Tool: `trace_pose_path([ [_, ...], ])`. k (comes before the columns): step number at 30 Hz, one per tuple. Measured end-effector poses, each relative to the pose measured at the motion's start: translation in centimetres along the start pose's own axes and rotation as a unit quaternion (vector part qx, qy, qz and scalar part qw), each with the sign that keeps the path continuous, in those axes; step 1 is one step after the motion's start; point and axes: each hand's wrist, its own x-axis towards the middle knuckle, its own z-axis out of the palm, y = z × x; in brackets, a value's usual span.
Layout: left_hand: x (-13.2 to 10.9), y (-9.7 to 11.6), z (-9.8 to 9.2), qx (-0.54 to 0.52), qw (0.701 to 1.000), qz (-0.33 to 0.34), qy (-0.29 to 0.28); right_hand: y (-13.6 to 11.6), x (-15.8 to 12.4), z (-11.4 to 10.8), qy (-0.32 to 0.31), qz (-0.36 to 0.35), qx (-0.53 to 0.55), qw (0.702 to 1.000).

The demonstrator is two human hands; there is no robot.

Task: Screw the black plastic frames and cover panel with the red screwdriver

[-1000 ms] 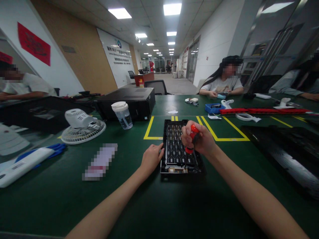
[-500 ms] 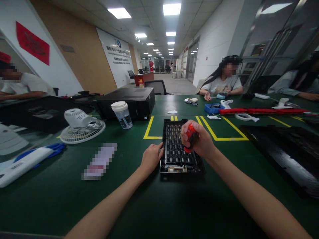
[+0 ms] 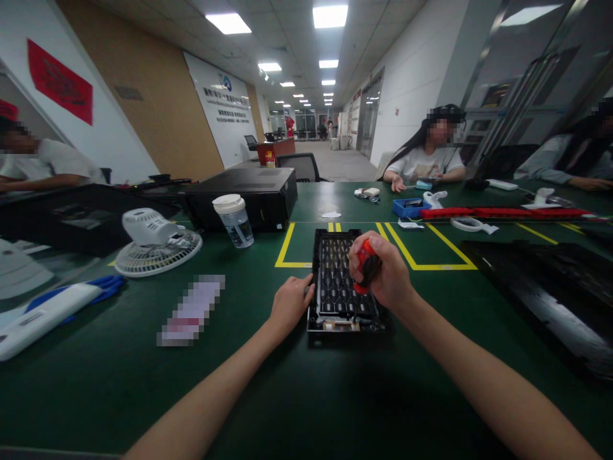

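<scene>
My right hand (image 3: 385, 271) is closed round the red-and-black handle of a screwdriver (image 3: 368, 259). The tool points down, its tip at a small tan circuit board (image 3: 341, 326) along the near edge of a black plastic panel (image 3: 330, 281). That panel has a honeycomb grille and lies flat on the green table, its long sides running away from me. At its left edge my left hand (image 3: 291, 303) grips the rim, with thumb and fingers bent against the side. The exact spot where the tip meets the board is hard to make out.
To the left are a lidded plastic cup (image 3: 234, 220), a white fan (image 3: 160, 243), a blurred-out flat item (image 3: 191, 312) and a white device (image 3: 50, 319) on blue cloth. A black computer case (image 3: 246, 191) stands behind. Rightward lies a large black panel (image 3: 550, 300). People sit across the table.
My right hand and the screwdriver have shifted very slightly to the right, the tip staying at the board. My left hand keeps its place on the panel's edge.
</scene>
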Motion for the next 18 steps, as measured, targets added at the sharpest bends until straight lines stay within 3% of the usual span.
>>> trace_pose_path([
  [18, -0.07, -0.17, 0.20, -0.006, 1.000, 0.011, 0.013, 0.37, -0.54, 0.46, 0.100, -0.051, -0.047, 0.993],
])
